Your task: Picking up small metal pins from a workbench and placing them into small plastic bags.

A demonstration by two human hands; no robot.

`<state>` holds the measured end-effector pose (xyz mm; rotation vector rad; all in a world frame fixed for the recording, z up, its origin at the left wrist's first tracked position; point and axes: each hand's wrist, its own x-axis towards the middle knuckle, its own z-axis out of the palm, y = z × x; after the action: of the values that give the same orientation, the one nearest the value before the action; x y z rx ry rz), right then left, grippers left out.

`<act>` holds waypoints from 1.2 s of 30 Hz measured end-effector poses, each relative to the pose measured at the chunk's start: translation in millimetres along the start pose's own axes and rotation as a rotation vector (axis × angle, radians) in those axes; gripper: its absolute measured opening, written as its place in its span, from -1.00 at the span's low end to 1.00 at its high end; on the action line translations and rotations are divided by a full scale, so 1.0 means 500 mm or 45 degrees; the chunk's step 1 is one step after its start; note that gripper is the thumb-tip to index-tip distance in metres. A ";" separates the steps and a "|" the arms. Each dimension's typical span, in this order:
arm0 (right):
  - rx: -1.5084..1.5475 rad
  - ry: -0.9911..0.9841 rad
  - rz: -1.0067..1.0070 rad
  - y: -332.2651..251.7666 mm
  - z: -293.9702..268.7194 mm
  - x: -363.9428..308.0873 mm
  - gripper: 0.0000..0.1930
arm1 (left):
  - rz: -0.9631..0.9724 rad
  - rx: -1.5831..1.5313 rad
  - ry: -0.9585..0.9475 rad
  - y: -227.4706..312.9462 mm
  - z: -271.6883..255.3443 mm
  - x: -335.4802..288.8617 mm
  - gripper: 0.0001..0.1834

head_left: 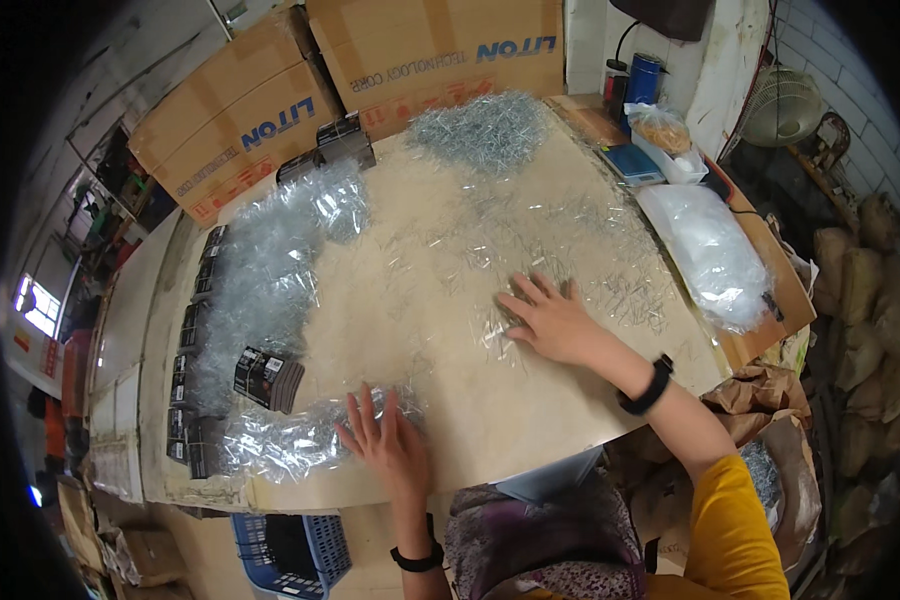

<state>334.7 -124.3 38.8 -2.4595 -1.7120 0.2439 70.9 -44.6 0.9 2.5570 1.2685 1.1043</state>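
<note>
My left hand (390, 447) rests with fingers spread at the right end of a row of clear plastic bags (295, 440) along the table's near edge. Both hands are open. My right hand (558, 325) lies palm down, fingers apart, on thin silvery metal pieces (495, 325) scattered over the tabletop; their exact kind is too small to tell. A heaped pile of similar silvery pieces (485, 130) sits at the back. More clear bags (260, 280) spread down the left side. On them, left of my left hand, lies a stack of dark printed cards (268, 378).
Further card stacks (190, 325) line the table's left edge. Two cardboard boxes (435, 60) stand behind. At right, a side board holds a large bag of clear plastic (708, 250), a blue scale (632, 162) and a blue can (644, 85). A blue basket (325, 550) sits below the near edge.
</note>
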 end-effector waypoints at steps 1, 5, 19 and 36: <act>-0.037 0.110 -0.025 0.011 0.008 -0.032 -0.41 | 0.025 0.055 0.093 0.011 -0.002 0.002 -0.67; -0.086 0.203 -0.157 0.034 0.047 -0.153 -0.42 | 0.209 -0.024 -0.012 0.004 -0.002 -0.013 -0.70; -0.277 1.323 0.771 0.382 0.067 -0.369 -0.71 | 0.212 -0.186 -0.187 0.095 -0.054 -0.092 -0.75; 0.105 1.373 0.591 0.228 0.069 -0.452 -0.89 | 0.151 -0.588 -0.418 0.177 -0.070 -0.187 -0.65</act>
<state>355.0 -375.0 -5.4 -2.1715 -0.6612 -0.8016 70.1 -177.9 5.7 2.3480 0.6981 0.8258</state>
